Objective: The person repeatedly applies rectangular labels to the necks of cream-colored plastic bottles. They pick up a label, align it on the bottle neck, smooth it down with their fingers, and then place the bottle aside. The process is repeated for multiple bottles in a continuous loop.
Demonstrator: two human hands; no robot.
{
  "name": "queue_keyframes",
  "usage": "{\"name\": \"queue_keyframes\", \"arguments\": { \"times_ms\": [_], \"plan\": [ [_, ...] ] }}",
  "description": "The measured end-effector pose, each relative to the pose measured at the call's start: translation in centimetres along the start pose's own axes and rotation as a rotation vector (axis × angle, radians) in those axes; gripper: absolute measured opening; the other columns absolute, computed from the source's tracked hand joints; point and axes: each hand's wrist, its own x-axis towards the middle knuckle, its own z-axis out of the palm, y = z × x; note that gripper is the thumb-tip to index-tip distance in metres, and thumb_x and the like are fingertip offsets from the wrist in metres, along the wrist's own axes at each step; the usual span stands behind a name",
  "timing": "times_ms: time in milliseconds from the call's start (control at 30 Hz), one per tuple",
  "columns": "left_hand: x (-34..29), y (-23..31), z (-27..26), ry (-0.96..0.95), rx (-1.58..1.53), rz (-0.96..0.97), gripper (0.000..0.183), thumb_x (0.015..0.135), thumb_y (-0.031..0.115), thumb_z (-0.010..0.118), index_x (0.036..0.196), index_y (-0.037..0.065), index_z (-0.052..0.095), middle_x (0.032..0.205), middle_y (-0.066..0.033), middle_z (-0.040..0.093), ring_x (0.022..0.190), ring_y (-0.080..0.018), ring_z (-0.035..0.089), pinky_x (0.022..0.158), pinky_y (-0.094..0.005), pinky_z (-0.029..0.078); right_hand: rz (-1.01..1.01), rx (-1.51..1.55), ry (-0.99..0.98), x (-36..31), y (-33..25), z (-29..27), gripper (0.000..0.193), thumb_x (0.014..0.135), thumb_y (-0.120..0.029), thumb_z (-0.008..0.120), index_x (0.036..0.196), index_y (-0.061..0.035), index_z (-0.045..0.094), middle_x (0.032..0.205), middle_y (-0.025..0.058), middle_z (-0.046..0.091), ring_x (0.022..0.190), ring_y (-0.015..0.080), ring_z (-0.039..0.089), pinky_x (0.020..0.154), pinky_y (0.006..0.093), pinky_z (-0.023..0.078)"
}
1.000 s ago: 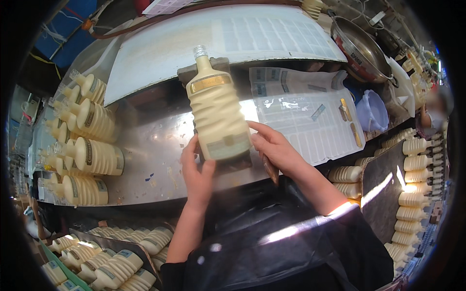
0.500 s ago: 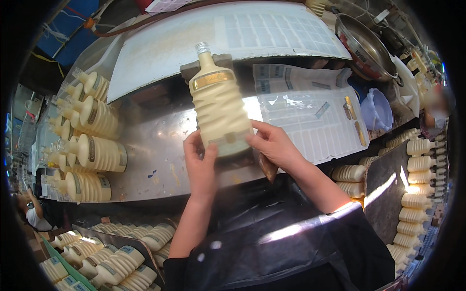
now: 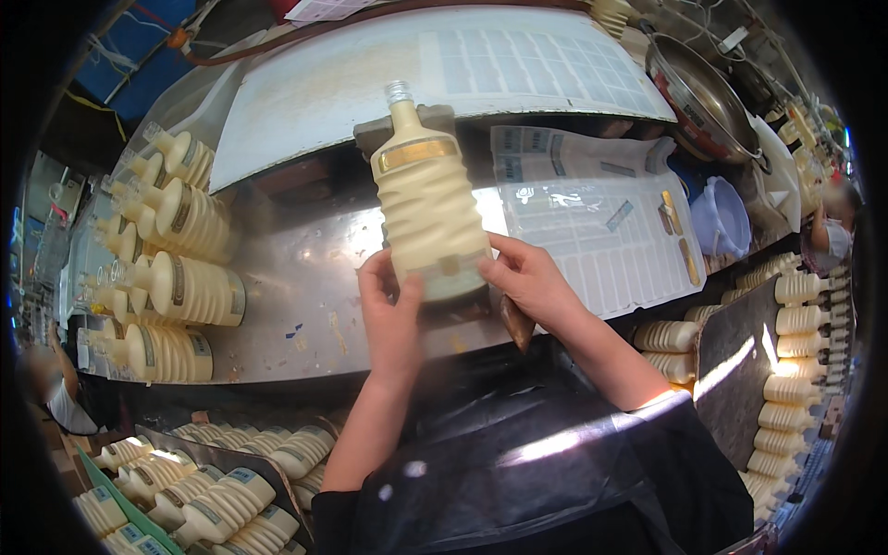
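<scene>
A cream-coloured ribbed bottle lies in front of me, its clear threaded neck pointing away. Its shoulder end rests against a dark grey block. A gold label crosses the shoulder, and a translucent strip with a darker centre lies across the body near the base. My left hand grips the base's left side, thumb on the strip's end. On the right side my right hand does the same, thumb and fingers pressing the edge. Below it sticks out a brown pointed piece, partly hidden.
Similar bottles are stacked on the metal table at left; more fill crates lower left and a rack at right. A label sheet, a lilac bucket and a large metal pan stand right. A white board spans the back.
The whole view has shifted slightly, so everything sits a little further right and lower. Both hands keep the same hold on the bottle.
</scene>
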Motion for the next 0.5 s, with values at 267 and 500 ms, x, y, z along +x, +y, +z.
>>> {"name": "queue_keyframes", "arguments": {
  "times_ms": [267, 500],
  "plan": [
    [0.00, -0.06, 0.10, 0.020, 0.028, 0.005, 0.050, 0.098, 0.015, 0.068, 0.140, 0.001, 0.044, 0.134, -0.0109, 0.054, 0.123, -0.0196, 0.051, 0.108, -0.0371, 0.042, -0.029, 0.040, 0.015, 0.16, 0.77, 0.17, 0.046, 0.099, -0.022, 0.068, 0.142, -0.0064, 0.062, 0.070, 0.0001, 0.064, 0.059, 0.0072, 0.059, 0.056, 0.0254, 0.050],
    [0.13, -0.21, 0.00, 0.016, 0.030, 0.008, 0.051, 0.097, 0.014, 0.068, 0.140, 0.001, 0.044, 0.132, -0.0103, 0.053, 0.121, -0.0189, 0.051, 0.107, -0.0370, 0.042, -0.058, 0.061, 0.023, 0.31, 0.74, -0.66, 0.046, 0.101, -0.025, 0.063, 0.143, -0.0049, 0.060, 0.089, 0.0030, 0.070, 0.078, 0.0079, 0.065, 0.069, 0.0272, 0.054]
  ]
}}
